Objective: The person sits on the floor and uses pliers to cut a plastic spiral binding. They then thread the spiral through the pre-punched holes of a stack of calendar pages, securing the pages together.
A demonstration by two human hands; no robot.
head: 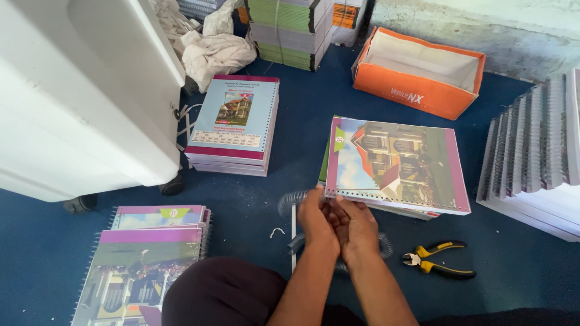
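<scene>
Both hands meet at the punched near edge of an unbound notebook (399,160) with a house picture on its cover, lying on a low pile on the blue carpet. My left hand (317,220) pinches that edge near its left corner. My right hand (356,226) presses close beside it, fingers curled at the same spot. Grey wire spiral coils (290,202) lie on the carpet under and around the hands, partly hidden by them. What the fingertips hold exactly is hidden.
Yellow-handled cutting pliers (438,258) lie right of my hands. A stack of printed books (235,124) sits behind, bound spiral notebooks (145,265) at lower left, fanned spiral books (531,151) at right, an orange cardboard box (417,75) behind, a white machine (78,96) at left.
</scene>
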